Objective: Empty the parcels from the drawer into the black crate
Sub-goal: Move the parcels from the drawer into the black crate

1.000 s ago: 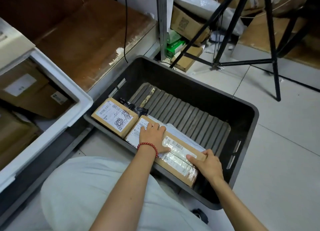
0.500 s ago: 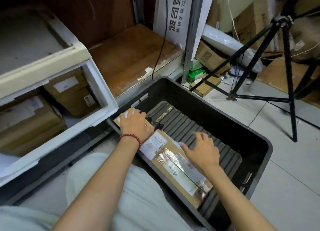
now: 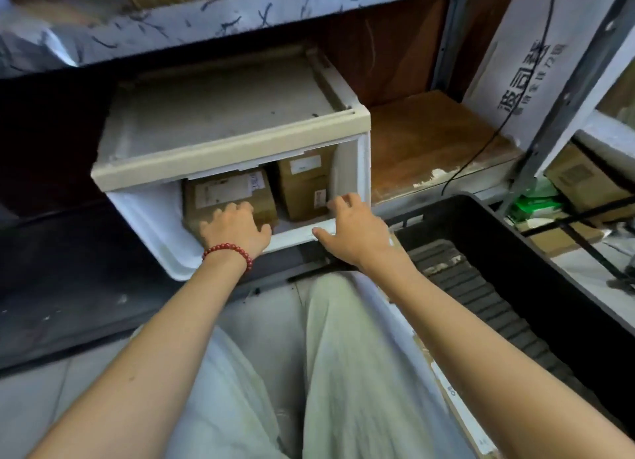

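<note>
A white plastic drawer [image 3: 154, 224] stands pulled open under a shelf. Inside it lie two brown cardboard parcels, one on the left [image 3: 226, 190] and one on the right [image 3: 304, 187], each with white labels. My left hand [image 3: 237, 226], with a red bead bracelet, lies on the near end of the left parcel, fingers bent over its top and thumb at its corner. My right hand [image 3: 350, 228] hovers with fingers spread over the drawer's front rim, just short of the right parcel. The black crate [image 3: 532, 269] sits on the floor to the right, its ribbed bottom showing.
My knees in pale trousers [image 3: 343, 372] fill the foreground and hide the crate's near side. A wooden shelf board [image 3: 429, 138], a white printed sign [image 3: 525, 63], a black cable, green packets [image 3: 529, 204], cardboard boxes [image 3: 584, 180] and black tripod legs [image 3: 584, 218] lie to the right.
Both hands left the parcels laid in the black crate and swung left to the drawer. My view turned left and up with them.
</note>
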`<state>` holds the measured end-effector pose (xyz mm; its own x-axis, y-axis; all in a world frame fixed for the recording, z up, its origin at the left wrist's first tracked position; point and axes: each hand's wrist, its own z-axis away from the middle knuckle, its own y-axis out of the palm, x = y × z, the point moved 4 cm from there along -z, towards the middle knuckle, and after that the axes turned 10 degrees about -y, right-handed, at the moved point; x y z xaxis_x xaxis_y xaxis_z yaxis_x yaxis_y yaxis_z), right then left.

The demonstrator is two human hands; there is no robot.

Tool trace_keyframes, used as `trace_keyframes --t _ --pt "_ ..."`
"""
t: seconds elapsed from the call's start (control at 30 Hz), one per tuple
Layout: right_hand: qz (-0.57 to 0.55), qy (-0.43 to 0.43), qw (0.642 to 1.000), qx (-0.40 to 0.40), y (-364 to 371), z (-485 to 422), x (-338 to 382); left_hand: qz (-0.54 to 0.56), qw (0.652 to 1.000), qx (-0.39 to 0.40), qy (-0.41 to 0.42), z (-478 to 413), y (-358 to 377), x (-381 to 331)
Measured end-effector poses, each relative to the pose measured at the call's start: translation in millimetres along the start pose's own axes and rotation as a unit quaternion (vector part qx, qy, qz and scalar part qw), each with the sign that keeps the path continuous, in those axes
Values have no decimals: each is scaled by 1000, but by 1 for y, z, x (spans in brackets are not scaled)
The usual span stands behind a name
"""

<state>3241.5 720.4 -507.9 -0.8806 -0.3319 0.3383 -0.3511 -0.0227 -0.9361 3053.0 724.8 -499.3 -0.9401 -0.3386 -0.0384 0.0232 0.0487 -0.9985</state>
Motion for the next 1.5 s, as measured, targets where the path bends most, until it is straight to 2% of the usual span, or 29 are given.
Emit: trace_keyframes --t 0.13,0.3,0.47,0.6,0.73,0.87,1.17,1.27,1.37,1.43,1.5 --pt "-45 -24 998 30 13 -26 43 14 998 21 -59 -2 6 48" --pt "-54 -27 997 47 34 -47 52 51 992 20 -110 -12 23 80" --pt "-63 -4 996 61 52 -68 42 78 989 58 -112 -25 57 81" --pt "-92 9 994 65 66 -87 41 89 990 33 -108 -49 58 74" --pt "-125 5 989 73 90 -101 41 130 978 51 -153 -73 74 78" --pt "-107 -9 991 74 107 -118 41 168 968 63 -176 -93 93 83" --pt "-189 23 980 52 130 -142 32 218 953 24 -208 -116 110 88" --pt "-262 49 962 54 135 -147 31 273 934 31 -229 -117 114 85" --pt "-416 126 900 23 135 -152 29 370 877 48 -304 -114 112 79" --pt "-463 167 870 -19 136 -156 24 383 862 47 -329 -112 107 73" --pt "-443 180 878 -20 141 -157 21 387 859 56 -331 -110 106 70"
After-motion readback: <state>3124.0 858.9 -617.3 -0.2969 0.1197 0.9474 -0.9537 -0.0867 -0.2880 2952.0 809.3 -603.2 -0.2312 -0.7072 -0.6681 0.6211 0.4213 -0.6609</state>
